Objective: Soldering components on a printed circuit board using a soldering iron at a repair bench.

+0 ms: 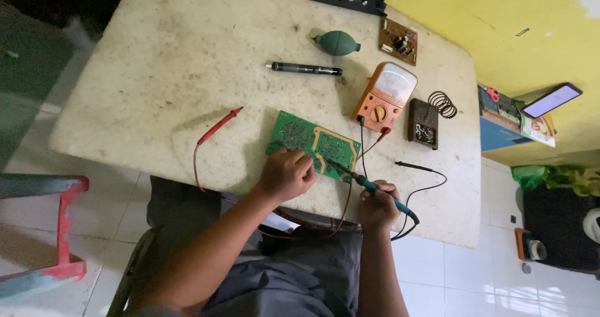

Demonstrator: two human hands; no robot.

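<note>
The right hand (pixel 377 206) is closed around the handle of a teal soldering iron (pixel 374 189), its tip lying on the near edge of the green circuit board (pixel 314 145) just ahead of it. The left hand (pixel 286 174) sits curled with fingers pressed together on the same board, pinning its near left part to the table (pixel 156 73). Judged from the tip's contact, soldering on the board is in progress; whether any joint is finished cannot be told, the solder side being too small to read. Beyond the right hand stands an orange analogue multimeter (pixel 384 97); its black probe (pixel 415 167) lies idle to the right, its red probe (pixel 217 127) well to the left of the left hand. Farther off lie a black pen-shaped tool (pixel 304 69), a green rubber blower (pixel 337 43) and a small brown board (pixel 398 41). No containers appear on the table; a dark holder with a coiled spring (pixel 425 122) beside the multimeter stands empty.
</note>
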